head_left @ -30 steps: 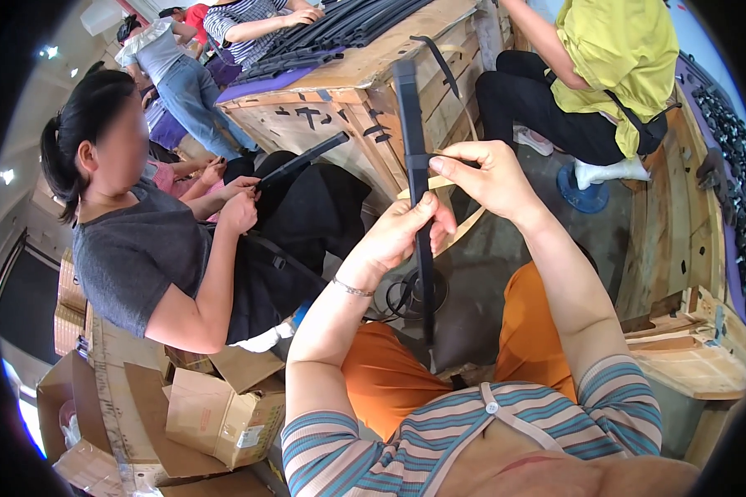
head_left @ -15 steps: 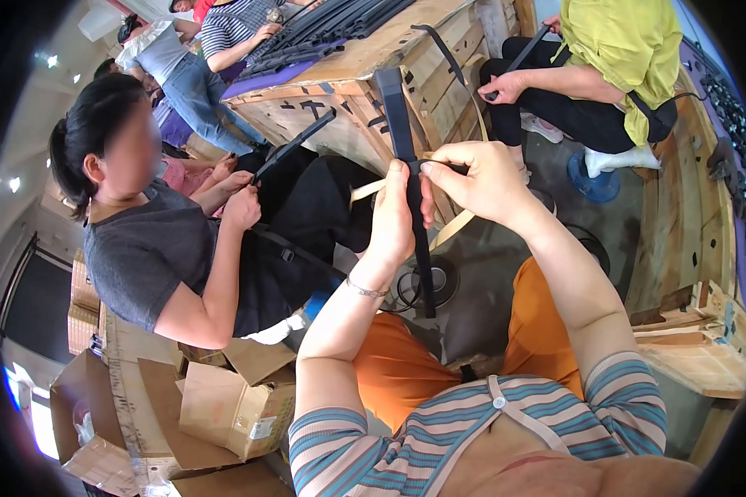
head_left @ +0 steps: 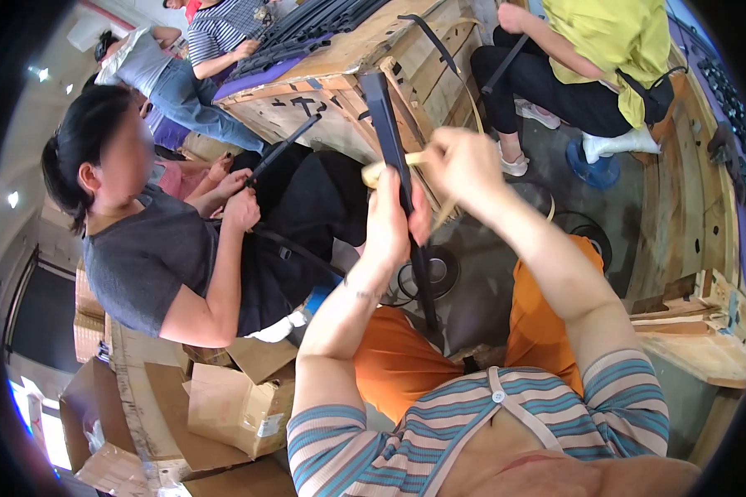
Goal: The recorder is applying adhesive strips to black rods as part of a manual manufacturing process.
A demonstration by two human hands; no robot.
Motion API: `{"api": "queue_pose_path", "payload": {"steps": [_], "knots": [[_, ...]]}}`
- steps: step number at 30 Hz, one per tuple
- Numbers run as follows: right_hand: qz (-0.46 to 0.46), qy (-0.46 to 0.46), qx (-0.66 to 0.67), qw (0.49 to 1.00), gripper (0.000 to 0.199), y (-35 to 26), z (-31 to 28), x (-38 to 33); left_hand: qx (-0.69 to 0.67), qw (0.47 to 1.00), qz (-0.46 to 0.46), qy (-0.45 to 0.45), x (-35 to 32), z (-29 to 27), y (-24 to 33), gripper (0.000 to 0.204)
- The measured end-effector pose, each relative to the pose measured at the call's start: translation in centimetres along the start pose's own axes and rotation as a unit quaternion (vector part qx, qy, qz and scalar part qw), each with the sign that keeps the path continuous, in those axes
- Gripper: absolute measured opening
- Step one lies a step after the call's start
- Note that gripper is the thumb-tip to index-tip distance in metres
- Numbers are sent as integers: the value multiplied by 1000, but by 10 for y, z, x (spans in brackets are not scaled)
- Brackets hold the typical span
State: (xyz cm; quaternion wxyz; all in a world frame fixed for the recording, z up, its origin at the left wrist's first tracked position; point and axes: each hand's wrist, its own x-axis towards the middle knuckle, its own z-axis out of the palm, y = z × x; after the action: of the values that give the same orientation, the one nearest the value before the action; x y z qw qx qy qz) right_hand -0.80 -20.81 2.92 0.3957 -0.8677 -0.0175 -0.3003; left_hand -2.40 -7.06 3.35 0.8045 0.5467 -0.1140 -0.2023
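Observation:
My left hand [head_left: 396, 211] is wrapped round a long black bar [head_left: 382, 112]. The bar stands nearly upright, its wider end up and its narrower end hanging between my knees. Over my left fingertips bends a pale yellow strip [head_left: 375, 174], which runs across the bar to my right hand [head_left: 464, 170]. My right fingers are closed on this strip just right of the bar, a little blurred by motion. More of the strip hangs below my right hand. Whether it sticks to the bar, I cannot tell.
A person in grey [head_left: 153, 257] sits close at left, holding a black bar [head_left: 283, 149]. Another in yellow [head_left: 609, 50] sits ahead right. A wooden crate [head_left: 307, 103] bearing black strips stands ahead, cardboard boxes [head_left: 232, 406] lower left, a wooden bench [head_left: 680, 331] at right.
My right hand has lifted slightly off the bar, drawing the pale strip out to the right. The bar has shifted a little left and tilted. The person in yellow has raised a hand.

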Motion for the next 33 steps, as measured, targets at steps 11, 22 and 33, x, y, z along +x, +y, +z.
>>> {"api": "queue_pose_path", "payload": {"steps": [11,22,33], "knots": [[97,-189,466,859,19,3,7,-2,-193,960,-99,-177,-2,-17,14,58],[77,-314,551,770,24,-2,-4,-2,-167,959,-108,-200,1,-15,6,57],[82,-331,539,770,23,3,-18,-4,-161,955,-125,-218,0,-11,5,55]]}}
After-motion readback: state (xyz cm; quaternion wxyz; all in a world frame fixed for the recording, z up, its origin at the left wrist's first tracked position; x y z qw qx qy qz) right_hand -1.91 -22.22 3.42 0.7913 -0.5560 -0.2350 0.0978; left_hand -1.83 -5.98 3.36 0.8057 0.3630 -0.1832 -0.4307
